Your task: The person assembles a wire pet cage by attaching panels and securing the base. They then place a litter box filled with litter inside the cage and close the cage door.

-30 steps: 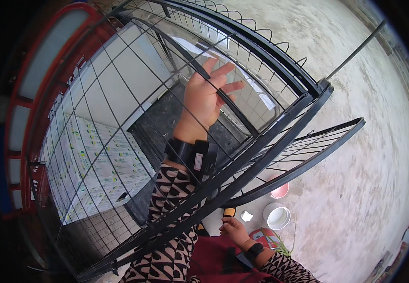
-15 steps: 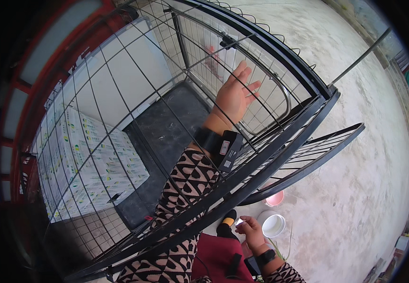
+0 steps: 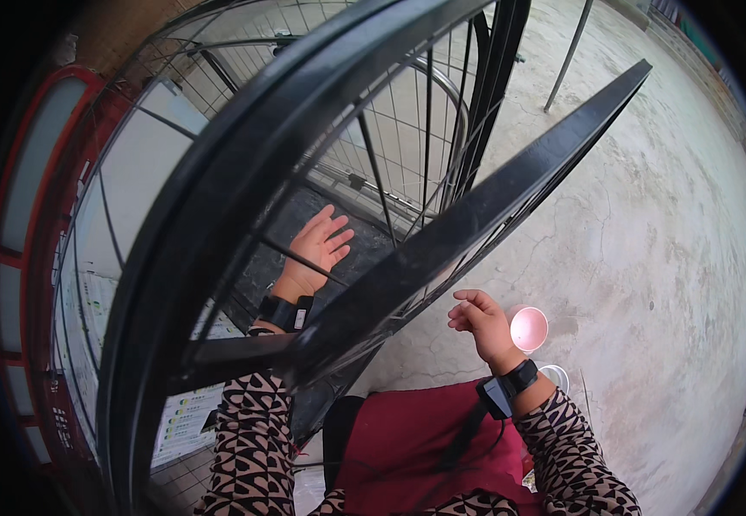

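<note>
A black wire cage stands large in front of me, its thick frame and thin bars crossing the view. Through the bars I see my left hand inside it, palm up, fingers spread and holding nothing. Below that hand lies the cage's dark floor tray. A cage door swings out to the right, between my hands. Just outside its lower edge hovers my right hand, fingers loosely bent and apart, with nothing visible in them. Both wrists wear black straps with small devices.
Beside my right hand, a pink bucket and a partly hidden white bucket stand on the concrete floor. White-and-green patterned material and a white panel show through the bars. A red-framed door is at left.
The cage frame now looms closer and higher in view. My left hand has drawn back from the far wire side and lies over the tray. My right hand has risen toward the door's lower edge.
</note>
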Demonstrator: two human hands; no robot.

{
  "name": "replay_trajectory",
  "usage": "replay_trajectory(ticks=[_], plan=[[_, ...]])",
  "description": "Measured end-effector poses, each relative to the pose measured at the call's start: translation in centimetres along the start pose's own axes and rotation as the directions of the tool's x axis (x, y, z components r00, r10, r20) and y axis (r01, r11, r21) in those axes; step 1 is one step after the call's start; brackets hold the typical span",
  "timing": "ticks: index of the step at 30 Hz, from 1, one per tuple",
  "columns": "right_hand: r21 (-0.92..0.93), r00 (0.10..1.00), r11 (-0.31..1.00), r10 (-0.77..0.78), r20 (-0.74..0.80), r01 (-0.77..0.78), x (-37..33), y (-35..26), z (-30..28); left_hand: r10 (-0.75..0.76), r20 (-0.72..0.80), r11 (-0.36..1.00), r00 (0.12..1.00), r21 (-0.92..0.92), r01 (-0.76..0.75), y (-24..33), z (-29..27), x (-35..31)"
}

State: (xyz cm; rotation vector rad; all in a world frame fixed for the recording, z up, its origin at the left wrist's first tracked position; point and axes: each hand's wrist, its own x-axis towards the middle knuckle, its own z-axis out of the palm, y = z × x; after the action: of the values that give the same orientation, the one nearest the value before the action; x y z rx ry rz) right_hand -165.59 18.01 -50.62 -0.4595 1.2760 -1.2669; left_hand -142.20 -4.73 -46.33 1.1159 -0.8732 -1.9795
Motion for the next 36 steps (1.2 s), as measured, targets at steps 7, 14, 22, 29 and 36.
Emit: replay_trajectory(ticks=[7, 14, 22, 29, 36], plan=[[0.316, 0.975, 0.949, 0.082, -0.205, -0.014, 7.9, 9.4, -2.8, 0.015, 0.177, 0.973, 0.984, 0.223, -0.055, -6.7, -1.2, 8.5], [0.548, 0.948, 0.836, 0.179, -0.263, -0.006, 8.8, 12.8, -3.5, -0.204, 0.199, 0.972, 0.959, 0.160, 0.173, -15.6, -2.3, 17.2], [0.474, 0.927, 0.881, 0.189, -0.323, -0.014, 6.4, 14.5, -6.4, -0.068, 0.398, 0.938, 0.915, 0.339, -0.078, -19.4, -2.3, 28.8], [0.391, 0.934, 0.920, 0.146, -0.327, -0.007, 6.5, 14.3, -6.9, -0.086, 0.179, 0.996, 0.980, 0.002, 0.087, -20.4, -1.6, 28.7], [0.376, 0.954, 0.926, 0.149, -0.261, -0.042, 6.8, 14.1, -6.2, -0.220, -0.116, 0.967, 0.969, 0.103, 0.232, -20.3, -6.7, 25.1]])
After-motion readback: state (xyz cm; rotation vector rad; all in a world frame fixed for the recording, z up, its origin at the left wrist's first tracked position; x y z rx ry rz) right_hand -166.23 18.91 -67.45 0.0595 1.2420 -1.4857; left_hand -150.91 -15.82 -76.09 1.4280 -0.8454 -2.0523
